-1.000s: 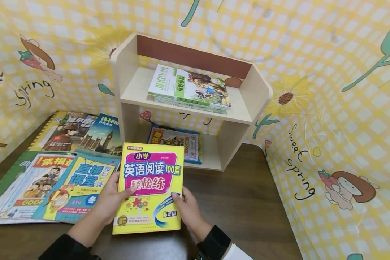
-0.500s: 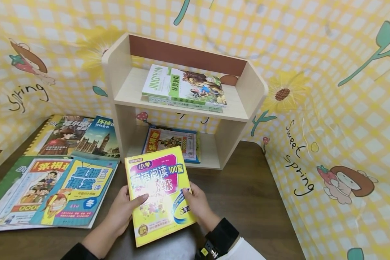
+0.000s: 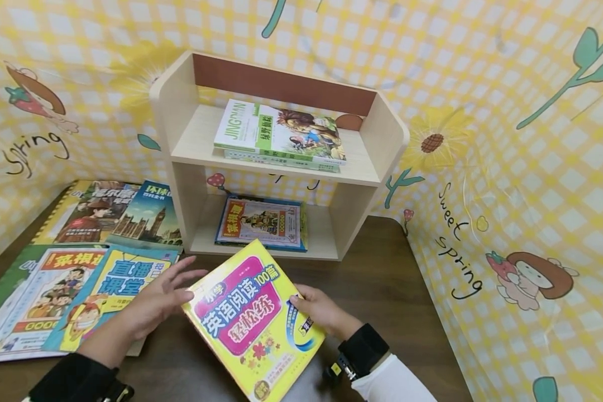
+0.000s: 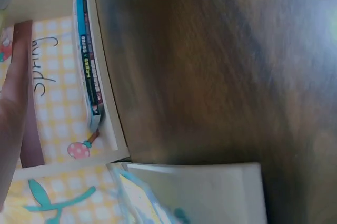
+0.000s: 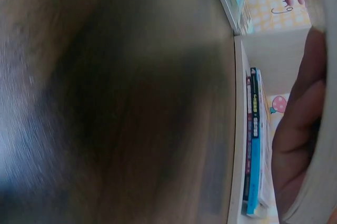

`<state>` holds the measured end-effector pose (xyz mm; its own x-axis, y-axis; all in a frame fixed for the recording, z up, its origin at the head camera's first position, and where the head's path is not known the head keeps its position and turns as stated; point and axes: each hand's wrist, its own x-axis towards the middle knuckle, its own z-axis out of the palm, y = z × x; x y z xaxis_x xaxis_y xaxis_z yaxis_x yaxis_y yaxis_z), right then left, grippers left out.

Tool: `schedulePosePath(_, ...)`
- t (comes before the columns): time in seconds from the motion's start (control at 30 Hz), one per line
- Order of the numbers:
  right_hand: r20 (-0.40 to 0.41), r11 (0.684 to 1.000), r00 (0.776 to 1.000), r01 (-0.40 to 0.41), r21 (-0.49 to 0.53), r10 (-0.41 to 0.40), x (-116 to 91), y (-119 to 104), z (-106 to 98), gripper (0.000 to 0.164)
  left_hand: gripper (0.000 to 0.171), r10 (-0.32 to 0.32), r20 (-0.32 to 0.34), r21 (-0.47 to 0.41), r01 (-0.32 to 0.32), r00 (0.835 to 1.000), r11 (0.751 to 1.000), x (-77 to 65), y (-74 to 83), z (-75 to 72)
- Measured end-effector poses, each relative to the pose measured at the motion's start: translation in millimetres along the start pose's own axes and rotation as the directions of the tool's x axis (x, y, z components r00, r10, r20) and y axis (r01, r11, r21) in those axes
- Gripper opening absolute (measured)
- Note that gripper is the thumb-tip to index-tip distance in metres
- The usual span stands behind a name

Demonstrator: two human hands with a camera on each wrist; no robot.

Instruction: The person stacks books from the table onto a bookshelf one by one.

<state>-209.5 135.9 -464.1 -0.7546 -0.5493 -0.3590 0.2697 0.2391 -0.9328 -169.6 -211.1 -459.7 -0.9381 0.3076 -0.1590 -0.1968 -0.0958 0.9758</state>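
Observation:
A yellow workbook point(image 3: 246, 312) with a pink title panel is held tilted over the table, its top pointing up and left in the head view. My right hand point(image 3: 326, 312) grips its right edge, thumb on the cover; in the right wrist view the curled fingers point(image 5: 300, 139) lie behind the book. My left hand point(image 3: 156, 298) is beside the upper left corner, fingers spread, thumb tip right at the book's edge. Part of that hand also shows at the left border of the left wrist view.
Ahead stands a two-tier wooden shelf point(image 3: 352, 223). White-green books point(image 3: 281, 131) lie stacked on its upper tier, flat books point(image 3: 261, 220) on its lower one. Several books, including a blue one point(image 3: 125, 285), overlap on the dark table point(image 3: 382, 268) at the left.
The workbook has turned, its top swinging left. My left hand has released its left edge and moved away to the left with fingers spreading, while my right hand keeps its grip.

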Motion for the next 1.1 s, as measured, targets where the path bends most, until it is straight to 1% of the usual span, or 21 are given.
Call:
schedulePosePath(0.07, 0.034, 1.000, 0.999, -0.003, -0.012, 0.004, -0.6, -2.7, -3.7, 0.041, 0.087, -0.017, 0.053, 0.036, 0.015, 0.998, 0.999, 0.9, 1.2, 2.0)
schedulePosePath(0.13, 0.059, 1.000, 0.998, -0.010, -0.023, 0.012, -0.8, -5.7, -7.1, 0.041, 0.090, -0.050, 0.078, 0.057, 0.045, 0.996, 0.997, 1.6, 2.3, 7.1)
schedulePosePath(0.23, 0.080, 0.999, 0.996, -0.023, -0.039, 0.026, 0.4, -10.1, -12.1, 0.041, 0.094, -0.084, 0.117, 0.060, 0.077, 0.990, 0.995, 0.5, 4.0, 15.2)
schedulePosePath(0.3, 0.085, 0.998, 0.996, -0.030, -0.051, 0.034, 2.0, -13.1, -15.5, 0.040, 0.094, -0.090, 0.156, 0.054, 0.083, 0.984, 0.995, -0.9, 4.7, 19.3)
schedulePosePath(0.4, 0.084, 0.997, 0.995, -0.041, -0.067, 0.046, 5.2, -15.8, -20.6, 0.039, 0.097, -0.079, 0.220, 0.046, 0.071, 0.972, 0.996, -2.4, 4.3, 24.2)
schedulePosePath(0.47, 0.086, 0.996, 0.995, -0.050, -0.079, 0.057, 7.2, -16.7, -23.4, 0.038, 0.100, -0.075, 0.245, 0.054, 0.064, 0.966, 0.997, -2.8, 3.4, 27.1)
schedulePosePath(0.53, 0.093, 0.994, 0.993, -0.065, -0.087, 0.073, 8.9, -16.9, -25.7, 0.038, 0.103, -0.081, 0.257, 0.063, 0.067, 0.963, 0.996, -3.2, 2.4, 29.6)
schedulePosePath(0.63, 0.104, 0.991, 0.990, -0.084, -0.103, 0.095, 10.3, -17.6, -27.3, 0.037, 0.106, -0.077, 0.259, 0.078, 0.059, 0.963, 0.995, -4.2, 1.2, 32.0)
schedulePosePath(0.73, 0.110, 0.989, 0.988, -0.093, -0.119, 0.106, 10.5, -18.4, -27.5, 0.036, 0.108, -0.045, 0.271, 0.077, 0.024, 0.962, 0.997, -4.9, 0.1, 33.2)
schedulePosePath(0.83, 0.115, 0.987, 0.987, -0.095, -0.131, 0.110, 9.7, -19.4, -27.0, 0.036, 0.109, -0.009, 0.293, 0.070, -0.012, 0.956, 0.998, -5.3, -0.4, 33.9)
schedulePosePath(0.93, 0.122, 0.986, 0.986, -0.092, -0.138, 0.110, 9.1, -20.2, -27.0, 0.037, 0.107, 0.007, 0.307, 0.067, -0.028, 0.952, 0.997, -5.4, 0.2, 34.6)
schedulePosePath(1.1, 0.137, 0.985, 0.984, -0.094, -0.143, 0.113, 9.8, -21.7, -26.9, 0.035, 0.103, 0.030, 0.292, 0.089, -0.058, 0.956, 0.994, -6.2, 2.5, 35.5)
